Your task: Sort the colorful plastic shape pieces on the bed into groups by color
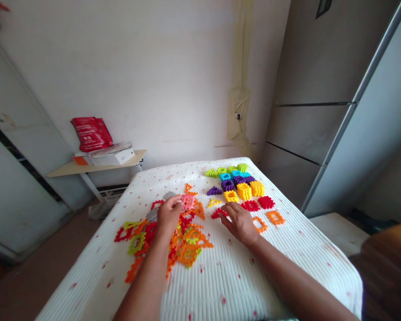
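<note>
One quilted white cloth (220, 278), ribbed, flecked with red, covering a table. On its left half, one loose heap of flat plastic pieces (188, 255), mostly orange and red with some lime and grey, overlapping, notched along the edges. Right hand (239, 224): fingers bent down at a red piece (217, 214); whether it grips that piece I cannot tell from where I stand. Left hand (169, 215): thumb and fingers closed on the edge of one pink square piece (187, 202), above the far part of the heap. The pink piece is thin, toothed around its rim, with an open lattice of gaps in its middle. On the right half of the cloth, sorted by colour in rows: two orange square frames (276, 217), lying apart; red squares (266, 202); yellow stacks (244, 191), with a yellow triangle (214, 203) to their left; purple stacks (227, 185); blue stacks (225, 176); lime stacks (242, 167), farthest. Beyond the cloth, far left: one small wooden-topped table (62, 170) bearing a white box (118, 157) and red packets (92, 134).
</note>
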The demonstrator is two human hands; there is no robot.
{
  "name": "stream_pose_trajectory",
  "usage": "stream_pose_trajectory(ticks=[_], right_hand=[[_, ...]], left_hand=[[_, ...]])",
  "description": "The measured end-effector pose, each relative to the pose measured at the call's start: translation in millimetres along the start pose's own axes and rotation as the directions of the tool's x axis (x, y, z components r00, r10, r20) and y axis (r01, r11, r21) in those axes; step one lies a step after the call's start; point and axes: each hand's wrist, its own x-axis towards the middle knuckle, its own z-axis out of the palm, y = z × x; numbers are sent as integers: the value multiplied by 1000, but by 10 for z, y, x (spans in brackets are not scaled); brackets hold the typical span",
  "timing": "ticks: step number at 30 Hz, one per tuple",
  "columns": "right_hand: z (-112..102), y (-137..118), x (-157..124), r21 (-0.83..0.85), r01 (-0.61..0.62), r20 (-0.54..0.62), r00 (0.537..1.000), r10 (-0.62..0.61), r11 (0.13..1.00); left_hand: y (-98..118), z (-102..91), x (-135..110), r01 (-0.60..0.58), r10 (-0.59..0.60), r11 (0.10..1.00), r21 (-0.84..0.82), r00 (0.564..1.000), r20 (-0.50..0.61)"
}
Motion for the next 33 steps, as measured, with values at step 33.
stream_pose_trajectory(ticks=[33], right_hand=[[-453,632,-62,-310,-525,-78,845,530,792]], left_hand=[[27,303,-530,-83,99,976,-202,993,69]])
